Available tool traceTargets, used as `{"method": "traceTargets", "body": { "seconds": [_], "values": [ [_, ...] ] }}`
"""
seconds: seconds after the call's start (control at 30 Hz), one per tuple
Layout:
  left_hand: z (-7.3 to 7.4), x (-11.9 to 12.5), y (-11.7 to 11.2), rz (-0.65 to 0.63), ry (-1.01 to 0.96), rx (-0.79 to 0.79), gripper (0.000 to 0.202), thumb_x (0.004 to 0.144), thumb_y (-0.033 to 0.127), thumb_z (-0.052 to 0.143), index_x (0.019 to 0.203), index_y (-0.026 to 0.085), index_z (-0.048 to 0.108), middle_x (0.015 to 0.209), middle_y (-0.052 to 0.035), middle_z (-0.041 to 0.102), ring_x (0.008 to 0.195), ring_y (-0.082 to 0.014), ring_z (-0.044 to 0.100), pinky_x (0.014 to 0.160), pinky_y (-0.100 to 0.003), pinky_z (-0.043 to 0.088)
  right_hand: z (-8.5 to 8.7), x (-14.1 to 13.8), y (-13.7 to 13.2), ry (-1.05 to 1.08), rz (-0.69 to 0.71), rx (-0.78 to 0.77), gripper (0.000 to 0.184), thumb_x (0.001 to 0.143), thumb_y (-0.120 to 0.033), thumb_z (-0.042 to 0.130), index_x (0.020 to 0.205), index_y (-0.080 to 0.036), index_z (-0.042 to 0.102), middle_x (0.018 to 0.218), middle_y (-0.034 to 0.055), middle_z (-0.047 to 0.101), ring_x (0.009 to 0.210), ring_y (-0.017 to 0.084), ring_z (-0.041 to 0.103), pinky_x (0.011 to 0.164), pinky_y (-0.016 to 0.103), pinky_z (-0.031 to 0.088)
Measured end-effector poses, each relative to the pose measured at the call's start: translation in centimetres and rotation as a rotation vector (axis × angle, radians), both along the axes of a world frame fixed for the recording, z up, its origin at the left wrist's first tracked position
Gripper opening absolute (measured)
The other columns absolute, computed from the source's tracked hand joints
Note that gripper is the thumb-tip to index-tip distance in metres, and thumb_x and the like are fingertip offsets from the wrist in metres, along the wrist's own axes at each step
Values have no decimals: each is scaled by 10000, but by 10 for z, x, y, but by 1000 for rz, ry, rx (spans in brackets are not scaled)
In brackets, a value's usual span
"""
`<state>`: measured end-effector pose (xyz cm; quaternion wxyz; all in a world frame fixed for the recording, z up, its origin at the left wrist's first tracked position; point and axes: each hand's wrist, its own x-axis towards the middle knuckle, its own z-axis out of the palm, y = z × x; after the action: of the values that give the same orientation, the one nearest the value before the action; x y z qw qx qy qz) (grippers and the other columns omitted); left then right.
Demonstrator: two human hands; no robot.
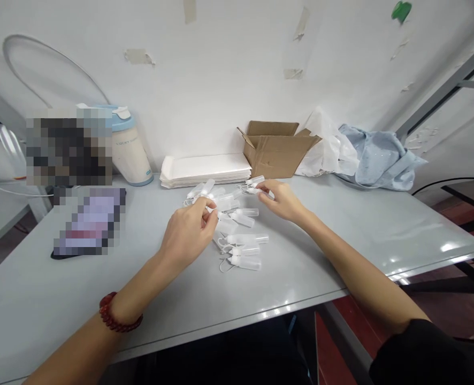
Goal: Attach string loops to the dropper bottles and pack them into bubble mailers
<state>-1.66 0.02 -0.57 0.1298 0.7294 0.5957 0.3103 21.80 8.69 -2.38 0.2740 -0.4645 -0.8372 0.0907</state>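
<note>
Several small clear plastic squeeze bottles with tethered caps lie scattered in the middle of the grey table. My left hand hovers over the near left of the pile, fingers curled with thumb and forefinger pinched on one small bottle. My right hand reaches to the far right of the pile, its fingertips pinched on another small bottle. A red bead bracelet is on my left wrist.
An open cardboard box stands against the wall, with a stack of white flat trays to its left. A white and blue jug sits further left. A plastic bag and blue cloth lie at the back right. A dark flat object lies left.
</note>
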Motion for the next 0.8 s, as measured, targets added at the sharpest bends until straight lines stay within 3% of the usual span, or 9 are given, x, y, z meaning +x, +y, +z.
{"method": "traceTargets", "body": {
  "seconds": [0.17,0.27,0.37,0.53,0.8],
  "values": [
    [-1,3,0,-44,-149,-78,211,841,330,507,944,183,618,715,-5,670,590,-143,573,588,-269,447,12,-13,-21,187,104,-84,200,836,-222,481,913,-129,639,818,52,651,740,147,561,564,222,379],
    [0,3,1,-48,-285,-162,297,850,377,508,1033,175,626,763,-25,681,697,-170,622,624,-277,475,17,-18,-32,216,227,-109,188,841,-221,495,917,-144,648,874,51,667,766,139,559,624,238,414],
    [-1,3,3,-64,-384,-236,366,861,430,498,1082,166,619,786,-41,683,684,-170,618,591,-275,473,19,-21,-40,250,332,-134,190,847,-222,503,944,-157,653,886,46,674,771,134,561,701,271,441],
    [-3,2,4,-105,-488,-257,313,851,437,526,937,160,642,751,-35,665,610,-134,578,548,-252,460,22,-24,-46,272,438,-147,188,859,-215,509,953,-160,662,865,41,669,756,124,550,701,270,442],
    [6,7,1,-120,-481,-290,223,823,376,570,809,163,636,708,-21,664,565,-119,566,552,-252,475,20,-24,-46,267,442,-116,199,879,-239,507,972,-156,661,854,42,662,767,126,549,707,275,439]
  ]
}}
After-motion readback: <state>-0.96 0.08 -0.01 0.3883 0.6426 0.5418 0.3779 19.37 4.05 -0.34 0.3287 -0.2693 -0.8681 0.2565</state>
